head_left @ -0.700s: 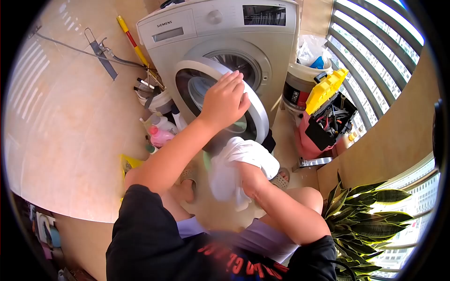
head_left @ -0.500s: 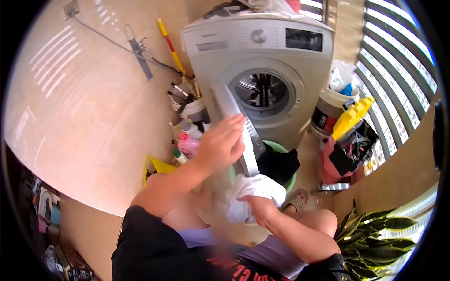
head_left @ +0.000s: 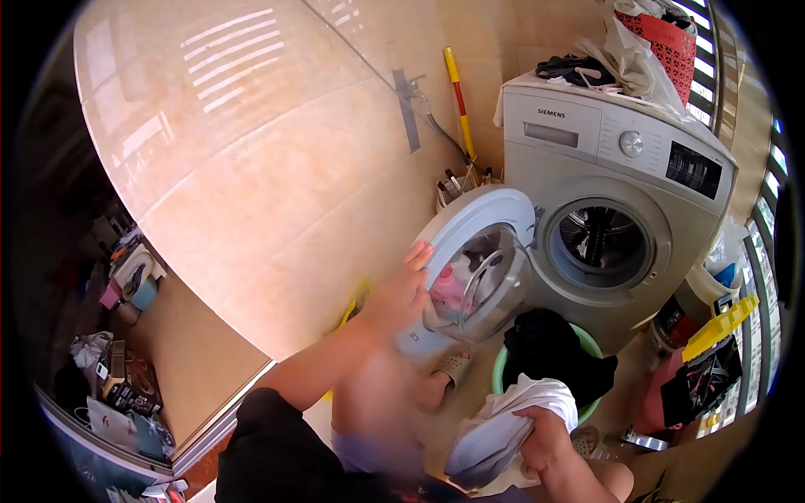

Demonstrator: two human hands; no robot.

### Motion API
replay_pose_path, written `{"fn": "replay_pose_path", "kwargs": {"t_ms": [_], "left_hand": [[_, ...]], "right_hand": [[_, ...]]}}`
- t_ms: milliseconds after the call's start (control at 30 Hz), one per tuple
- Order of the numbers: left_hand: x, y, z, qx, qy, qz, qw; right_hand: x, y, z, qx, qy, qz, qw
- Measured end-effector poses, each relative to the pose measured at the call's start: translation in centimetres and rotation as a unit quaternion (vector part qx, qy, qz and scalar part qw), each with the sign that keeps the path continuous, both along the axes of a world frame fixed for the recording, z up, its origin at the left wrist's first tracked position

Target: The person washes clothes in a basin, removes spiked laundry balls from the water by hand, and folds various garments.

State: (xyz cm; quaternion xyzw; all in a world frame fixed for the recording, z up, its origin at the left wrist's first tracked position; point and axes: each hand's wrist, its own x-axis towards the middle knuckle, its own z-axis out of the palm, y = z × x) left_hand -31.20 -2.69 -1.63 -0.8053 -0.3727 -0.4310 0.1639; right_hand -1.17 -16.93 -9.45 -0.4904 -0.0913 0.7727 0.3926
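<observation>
My left hand (head_left: 401, 292) rests its stretched-out fingers against the outer edge of the washing machine door (head_left: 503, 199); the palm and wrist are blurred. The door stands wide open, with its clear glass bowl (head_left: 490, 289) facing me. My right hand (head_left: 543, 438) is closed around a bunched white garment (head_left: 511, 423), which hangs down by the front of a green basin (head_left: 592, 344). Black clothing (head_left: 549, 348) lies in the basin, below the round drum opening (head_left: 602, 243) of the washing machine (head_left: 579, 151).
A pink bottle (head_left: 449, 289) shows through the door glass. At the right are a pink bin (head_left: 654, 402) with a yellow lid (head_left: 723, 327) and a white bucket (head_left: 704, 289). A red basket (head_left: 658, 54) sits on top of the machine. A yellow-and-red pole (head_left: 459, 96) leans by the wall.
The door has swung further open to the left, with my left hand at its edge. My right hand still holds the white garment. The view has turned left.
</observation>
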Motion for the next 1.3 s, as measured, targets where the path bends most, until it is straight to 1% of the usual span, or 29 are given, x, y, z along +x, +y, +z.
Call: {"fn": "replay_pose_path", "kwargs": {"t_ms": [33, 67, 133, 200, 233, 300, 333, 367, 400, 433, 500, 533, 600, 700, 800, 833, 933, 967, 1067, 1100, 1200, 1233, 1300], "left_hand": [[-1.0, 0.8, -0.1, -0.001, 0.004, 0.022, 1.000], [-2.1, 1.8, -0.3, 0.012, -0.008, 0.017, 1.000], [-4.1, 4.6, -1.1, 0.036, -0.034, -0.003, 0.999], [-5.7, 7.4, -2.1, 0.040, -0.050, -0.001, 0.998], [-6.3, 8.3, -2.2, 0.046, -0.058, 0.004, 0.997], [-5.8, 8.9, -2.2, 0.032, -0.074, 0.088, 0.993], [-5.2, 9.1, -1.9, 0.024, -0.082, 0.127, 0.988], [-5.1, 9.5, -1.7, 0.040, -0.062, 0.139, 0.988], [-5.4, 10.1, -1.4, 0.052, -0.039, 0.146, 0.987], [-5.5, 10.4, -1.3, 0.063, -0.015, 0.149, 0.987], [-5.8, 11.1, -1.0, 0.072, 0.027, 0.162, 0.984], [-5.8, 11.4, -1.0, 0.077, 0.048, 0.168, 0.982], [-5.6, 11.6, -1.1, 0.045, 0.035, 0.175, 0.983], [-5.8, 12.2, -0.6, 0.026, 0.023, 0.192, 0.981], [-5.5, 12.7, -0.4, -0.012, 0.002, 0.213, 0.977], [-5.2, 12.9, 0.0, -0.025, -0.008, 0.224, 0.974], [-4.3, 12.9, 2.3, -0.110, 0.006, 0.241, 0.964], [-4.7, 13.3, 3.1, -0.103, 0.034, 0.239, 0.965], [-4.5, 14.0, 4.0, -0.091, 0.109, 0.233, 0.962], [-3.9, 13.5, 5.2, -0.081, 0.127, 0.237, 0.960], [-3.1, 12.2, 8.1, -0.061, 0.181, 0.232, 0.954], [-2.9, 11.7, 8.3, -0.061, 0.198, 0.221, 0.953], [-2.6, 11.1, 8.5, -0.016, 0.234, 0.195, 0.952]], "right_hand": [[0.6, 0.6, 0.5, 0.041, 0.041, -0.015, 0.998], [0.8, 1.0, 2.5, 0.077, 0.056, -0.044, 0.995], [1.5, 2.3, 5.0, 0.154, 0.073, -0.098, 0.981], [1.5, 3.3, 7.8, 0.211, 0.064, -0.155, 0.963], [1.6, 3.9, 8.5, 0.251, 0.040, -0.160, 0.954], [1.3, 5.1, 8.3, 0.287, -0.011, -0.171, 0.942], [1.3, 5.8, 8.0, 0.303, -0.038, -0.179, 0.935], [1.5, 6.7, 6.7, 0.322, -0.075, -0.171, 0.928], [1.4, 7.5, 5.8, 0.280, -0.063, -0.211, 0.934], [1.4, 8.0, 5.2, 0.240, -0.054, -0.228, 0.942], [1.6, 8.6, 5.8, 0.157, -0.031, -0.266, 0.951], [2.2, 9.4, 4.4, 0.147, -0.044, -0.272, 0.950], [3.0, 9.6, 4.3, 0.111, -0.002, -0.288, 0.951], [4.5, 10.0, 3.1, 0.078, 0.011, -0.292, 0.953], [5.0, 9.7, 3.4, 0.025, -0.024, -0.292, 0.956], [5.4, 9.8, 2.4, 0.035, -0.030, -0.289, 0.956], [5.5, 9.9, 2.7, 0.081, -0.022, -0.285, 0.955], [5.9, 10.5, 1.3, 0.119, -0.016, -0.268, 0.956], [5.4, 11.0, 1.9, 0.062, -0.070, -0.281, 0.955], [5.2, 11.0, 2.2, 0.065, -0.073, -0.271, 0.958], [4.0, 11.3, 0.2, 0.095, -0.030, -0.235, 0.967], [3.4, 10.9, -0.3, 0.082, -0.040, -0.210, 0.974], [2.0, 10.4, -0.4, 0.061, -0.061, -0.163, 0.983]]}}
